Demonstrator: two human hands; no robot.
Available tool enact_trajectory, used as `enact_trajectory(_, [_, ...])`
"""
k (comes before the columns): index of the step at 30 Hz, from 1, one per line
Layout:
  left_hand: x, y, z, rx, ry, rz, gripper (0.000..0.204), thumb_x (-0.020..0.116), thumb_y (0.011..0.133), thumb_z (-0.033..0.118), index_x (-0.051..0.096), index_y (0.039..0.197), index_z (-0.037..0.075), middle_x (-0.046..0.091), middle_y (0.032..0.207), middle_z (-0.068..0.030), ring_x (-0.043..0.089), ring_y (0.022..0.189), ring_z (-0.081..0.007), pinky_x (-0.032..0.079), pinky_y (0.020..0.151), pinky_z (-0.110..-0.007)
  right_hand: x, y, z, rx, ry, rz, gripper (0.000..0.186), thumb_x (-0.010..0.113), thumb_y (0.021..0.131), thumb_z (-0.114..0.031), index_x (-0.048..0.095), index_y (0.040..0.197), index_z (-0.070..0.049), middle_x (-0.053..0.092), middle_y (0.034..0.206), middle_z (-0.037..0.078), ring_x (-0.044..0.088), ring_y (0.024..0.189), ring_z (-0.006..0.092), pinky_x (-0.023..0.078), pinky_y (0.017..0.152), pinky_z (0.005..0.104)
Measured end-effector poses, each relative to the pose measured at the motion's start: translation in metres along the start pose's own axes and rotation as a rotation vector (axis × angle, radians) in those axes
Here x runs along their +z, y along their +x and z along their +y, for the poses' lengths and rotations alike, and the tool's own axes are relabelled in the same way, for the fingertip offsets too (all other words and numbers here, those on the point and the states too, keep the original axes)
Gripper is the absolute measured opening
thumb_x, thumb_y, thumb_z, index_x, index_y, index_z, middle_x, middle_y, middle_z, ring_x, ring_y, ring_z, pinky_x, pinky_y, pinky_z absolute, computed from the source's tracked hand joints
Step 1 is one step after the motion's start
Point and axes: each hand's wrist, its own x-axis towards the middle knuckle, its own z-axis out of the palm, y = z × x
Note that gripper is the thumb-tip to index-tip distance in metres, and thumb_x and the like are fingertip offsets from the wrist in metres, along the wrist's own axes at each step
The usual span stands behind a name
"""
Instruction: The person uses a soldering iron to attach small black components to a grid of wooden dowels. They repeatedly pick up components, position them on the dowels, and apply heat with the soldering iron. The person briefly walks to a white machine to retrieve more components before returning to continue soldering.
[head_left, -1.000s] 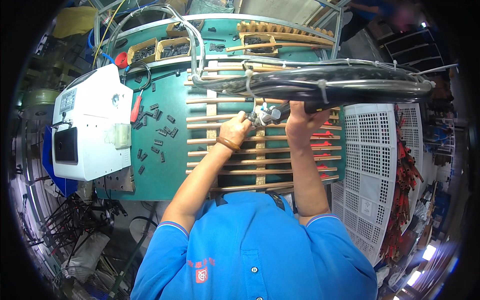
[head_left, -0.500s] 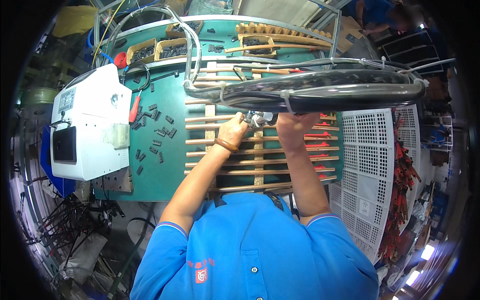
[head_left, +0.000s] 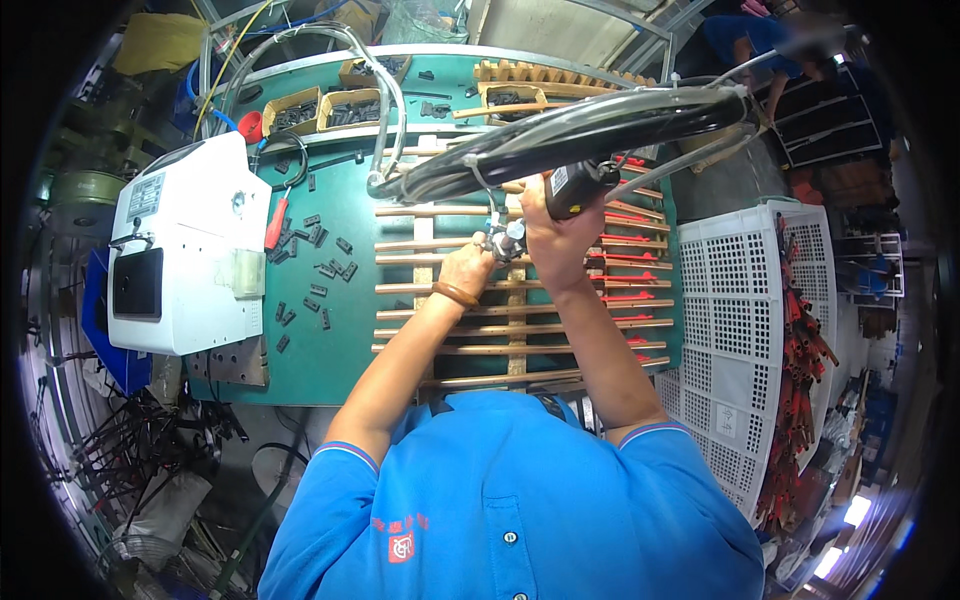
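My right hand (head_left: 557, 228) grips a black handheld power tool (head_left: 575, 188) with a silver front end (head_left: 510, 238), under a thick bundle of hoses and cables. My left hand (head_left: 468, 268), with a brown bangle at the wrist, has its fingers closed at that front end, over the wooden slats; what they grip is too small to make out. The slats (head_left: 470, 325) lie in rows across light wooden supports, several with red pieces (head_left: 635, 340) near their right ends. My right hand hides part of the rows.
A white machine (head_left: 185, 250), red-handled screwdriver (head_left: 277, 225) and loose black pieces (head_left: 318, 290) are left on the green table (head_left: 330, 370). Cardboard boxes (head_left: 350, 110) of black parts line the back. White perforated crates (head_left: 730, 330) stand right, beside red rods (head_left: 800, 370). A co-worker (head_left: 745, 45) bends at back right.
The tool's black body and my right hand have swung left and forward, the hose bundle now slanting upward to the right. My left hand stays near the front end. The co-worker has leaned further into view.
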Motion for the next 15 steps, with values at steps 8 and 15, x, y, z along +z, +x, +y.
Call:
enact_trajectory(8, [-0.024, -0.007, 0.002, -0.131, -0.237, 0.162, 0.035, 0.076, 0.072, 0.025, 0.062, 0.102, 0.013, 0.057, 0.096, -0.0118, 0.062, 0.076, -0.0311, 0.053, 0.063, -0.038, -0.016, 0.081, -0.075, -0.055, 0.165, 0.069, 0.022, 0.063, 0.081, -0.001, 0.053, 0.101, 0.001, 0.062, 0.084, 0.01, 0.063, 0.071, 0.0158, 0.054, 0.057, 0.0233])
enact_trajectory(15, [-0.061, -0.051, -0.007, -0.781, -2.088, -0.009, 0.037, 0.049, 0.085, -0.009, 0.047, 0.123, -0.006, 0.055, 0.114, -0.0145, 0.056, 0.107, -0.0213, 0.05, 0.093, -0.029, -0.041, 0.08, -0.093, 0.05, 0.13, 0.137, 0.034, 0.068, 0.078, -0.002, 0.053, 0.109, 0.0, 0.063, 0.087, 0.009, 0.063, 0.076, 0.0154, 0.054, 0.057, 0.024])
